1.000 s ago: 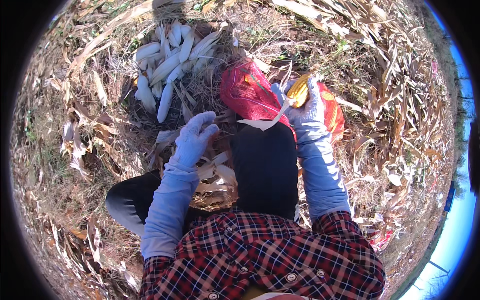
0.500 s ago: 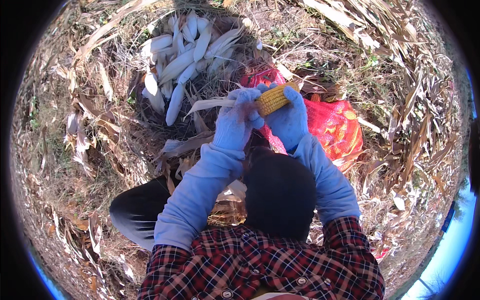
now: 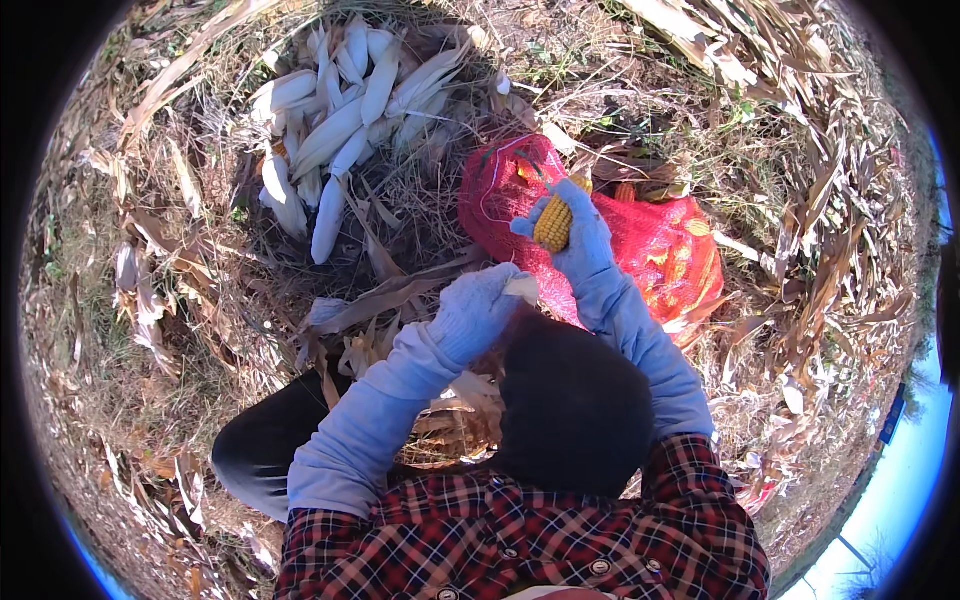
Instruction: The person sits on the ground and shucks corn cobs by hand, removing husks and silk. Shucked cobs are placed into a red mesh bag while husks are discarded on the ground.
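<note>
My gloved right hand (image 3: 590, 240) grips a bare yellow corn cob (image 3: 553, 224) over a red mesh bag (image 3: 487, 205). The bag lies on its side, and more yellow cobs show through the netting at its right end (image 3: 690, 258). Lower and to the left, my gloved left hand (image 3: 472, 312) is closed with a pale piece of husk (image 3: 522, 288) sticking out of its fingers. The rest of that husk is hidden by the glove and my dark-trousered knee.
A heap of corn ears in white husks (image 3: 345, 130) lies at the upper left. Dry grass and loose husks (image 3: 385, 300) cover the ground between heap and bag. Dry corn stalks (image 3: 820, 200) stretch along the right. My bent leg (image 3: 275, 440) is at the lower left.
Both hands were together at the cob with husk trailing left. They have parted: the right carried the cob over the bag, while the left drew down toward me with husk.
</note>
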The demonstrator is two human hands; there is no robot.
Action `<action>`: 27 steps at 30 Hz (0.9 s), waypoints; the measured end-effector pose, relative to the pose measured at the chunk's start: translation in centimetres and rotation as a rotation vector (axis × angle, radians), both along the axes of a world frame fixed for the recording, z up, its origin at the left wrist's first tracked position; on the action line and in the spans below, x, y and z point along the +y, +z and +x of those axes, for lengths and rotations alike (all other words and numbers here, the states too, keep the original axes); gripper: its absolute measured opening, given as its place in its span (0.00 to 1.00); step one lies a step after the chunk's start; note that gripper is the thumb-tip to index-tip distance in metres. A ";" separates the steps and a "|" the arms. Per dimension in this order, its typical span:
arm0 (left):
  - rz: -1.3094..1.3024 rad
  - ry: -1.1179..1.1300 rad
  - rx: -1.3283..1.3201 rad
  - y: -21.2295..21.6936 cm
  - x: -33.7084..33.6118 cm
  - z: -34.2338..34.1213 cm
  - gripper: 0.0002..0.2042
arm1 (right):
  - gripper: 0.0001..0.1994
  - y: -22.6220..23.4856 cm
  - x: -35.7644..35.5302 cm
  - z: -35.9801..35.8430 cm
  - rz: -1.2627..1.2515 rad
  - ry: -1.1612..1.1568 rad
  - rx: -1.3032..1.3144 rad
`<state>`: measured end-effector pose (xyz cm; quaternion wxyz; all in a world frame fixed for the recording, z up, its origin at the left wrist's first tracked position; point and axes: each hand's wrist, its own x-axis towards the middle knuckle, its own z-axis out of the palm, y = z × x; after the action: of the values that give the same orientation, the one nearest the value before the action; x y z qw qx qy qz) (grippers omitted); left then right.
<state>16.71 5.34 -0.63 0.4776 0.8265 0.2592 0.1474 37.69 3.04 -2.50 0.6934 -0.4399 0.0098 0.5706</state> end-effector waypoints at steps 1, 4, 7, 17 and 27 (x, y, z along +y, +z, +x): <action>-0.140 -0.034 0.145 -0.9 -0.2 -0.4 0.11 | 0.18 -1.8 0.6 1.6 -0.042 -0.061 -0.093; -0.102 -0.134 0.580 -3.7 -0.7 -3.3 0.18 | 0.23 -7.1 2.6 4.6 -0.166 -0.062 -0.342; 0.002 -0.238 0.830 -4.6 -0.3 -5.3 0.32 | 0.29 -8.5 2.3 4.8 -0.318 0.288 -0.813; -0.357 0.629 0.330 -3.1 9.5 -9.0 0.13 | 0.36 -8.4 -1.2 1.6 -0.535 1.151 -1.288; -0.099 0.913 0.865 -13.9 18.6 -22.0 0.22 | 0.17 -4.3 -3.4 -0.1 0.284 1.394 -1.407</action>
<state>-5.28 23.97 -14.58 0.2560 0.5941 0.7622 -0.0235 37.62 -0.41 -6.78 0.0981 -0.4982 -0.7312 0.4556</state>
